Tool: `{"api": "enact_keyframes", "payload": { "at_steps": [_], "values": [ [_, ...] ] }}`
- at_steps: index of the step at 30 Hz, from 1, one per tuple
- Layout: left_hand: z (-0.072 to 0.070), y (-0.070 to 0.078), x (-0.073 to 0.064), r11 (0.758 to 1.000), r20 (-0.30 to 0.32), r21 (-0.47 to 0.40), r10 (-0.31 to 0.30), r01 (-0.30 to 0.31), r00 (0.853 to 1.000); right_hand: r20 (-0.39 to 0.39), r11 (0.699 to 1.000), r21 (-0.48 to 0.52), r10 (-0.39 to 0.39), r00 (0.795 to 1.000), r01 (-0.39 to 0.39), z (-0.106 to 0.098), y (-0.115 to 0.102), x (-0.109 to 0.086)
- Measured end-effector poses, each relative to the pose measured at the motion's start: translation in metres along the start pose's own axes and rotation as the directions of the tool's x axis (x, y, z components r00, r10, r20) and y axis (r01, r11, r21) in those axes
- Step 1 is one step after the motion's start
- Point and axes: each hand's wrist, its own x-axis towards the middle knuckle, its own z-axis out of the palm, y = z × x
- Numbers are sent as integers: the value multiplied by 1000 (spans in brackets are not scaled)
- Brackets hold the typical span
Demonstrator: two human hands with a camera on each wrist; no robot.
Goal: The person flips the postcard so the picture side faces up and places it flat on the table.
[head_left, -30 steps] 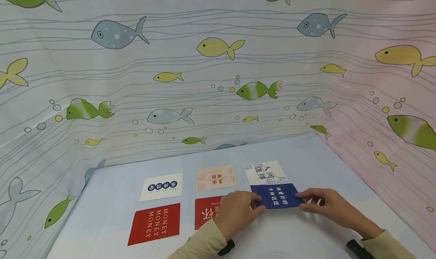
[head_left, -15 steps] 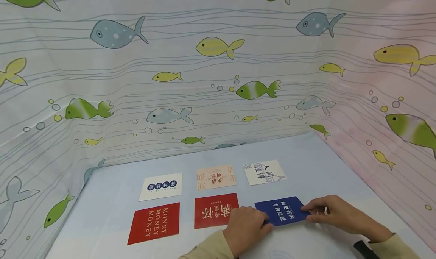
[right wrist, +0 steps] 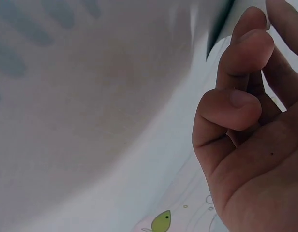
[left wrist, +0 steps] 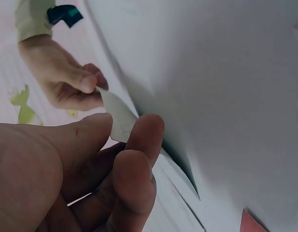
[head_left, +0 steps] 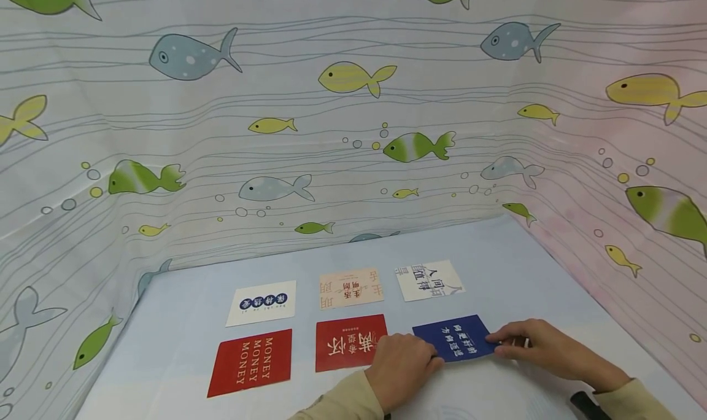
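A dark blue card with white Chinese characters is held between both hands over the near right part of the table. My left hand pinches its left end, covering that corner. At the opposite end, the thumb and fingertips of my right hand grip the right edge. The left wrist view shows the card's pale back, slightly bent. A red card with white characters lies just left of my left hand, partly hidden by it. Behind the blue card is a white card with blue characters.
Also on the pale table are a red MONEY card, a white card with blue circles and a peach card. The cards stand in two rows. A fish-print cloth rises behind and at the sides.
Both hands have drawn the blue card toward me and slightly right, off the white card's lower edge. The red card beside my left hand shows more. In the last half second little has shifted.
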Motion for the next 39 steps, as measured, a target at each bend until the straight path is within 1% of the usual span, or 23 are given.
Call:
{"api": "enact_keyframes", "payload": {
  "at_steps": [5, 11, 16, 18, 24, 29, 36, 39],
  "values": [
    [2, -2, 4, 999, -1, 49, -16, 16, 1000, -10, 1000, -17, 0, 1000, 0, 2, 4, 4],
    [7, -5, 8, 996, -36, 87, -23, 26, 999, -37, 999, -35, -19, 999, 18, 3, 7, 9],
    [11, -9, 11, 996, -38, 77, -32, 35, 999, -60, 998, -54, -47, 997, 44, 3, 8, 12],
    [11, -10, 12, 997, -35, 75, -34, 36, 999, -57, 998, -55, -45, 997, 42, 3, 8, 13],
    [10, -12, 16, 996, -10, 66, -54, 54, 998, -42, 997, -72, 7, 999, -10, 0, 4, 16],
    [9, -12, 19, 996, 17, 52, -79, 78, 997, -35, 998, -52, 36, 999, -38, 1, 2, 18],
    [12, -12, 20, 995, 20, 60, -84, 83, 996, -44, 1000, -31, -5, 999, 4, 4, 4, 19],
    [13, -11, 20, 994, 25, 54, -94, 92, 995, -44, 1000, -27, -7, 999, 5, 5, 5, 19]
  ]
}}
